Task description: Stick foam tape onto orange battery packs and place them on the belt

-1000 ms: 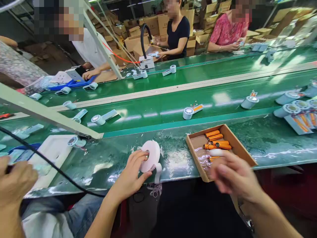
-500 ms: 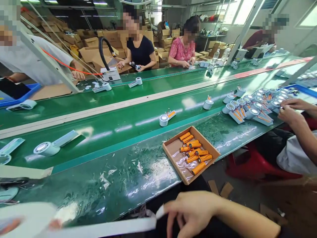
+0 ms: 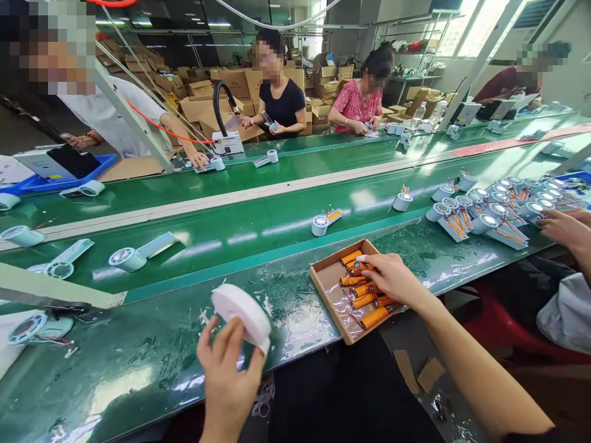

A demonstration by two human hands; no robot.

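Observation:
My left hand [image 3: 228, 363] is closed on a roll of white tape [image 3: 242, 311], held tilted above the near edge of the green bench; its fingers go into the roll from below. My right hand [image 3: 392, 280] reaches into a shallow cardboard box [image 3: 335, 311], its fingertips closed at one orange battery [image 3: 357, 267] among several. Something white covers the tip of a finger there; I cannot tell what it is. More wired orange batteries [image 3: 373, 318] lie loose in the box below the hand.
Pale housings with round heads [image 3: 128, 259] lie along the green conveyor [image 3: 258, 221]. At the right, many more are bunched [image 3: 484, 223] beside a co-worker's hands [image 3: 566, 231]. A metal post [image 3: 60, 286] stands at the left. Several people work across the belt.
My right hand has moved from the bench's front edge into the box of batteries. My left hand has risen into view with the tape roll; the stretched strip no longer shows. The view has shifted left.

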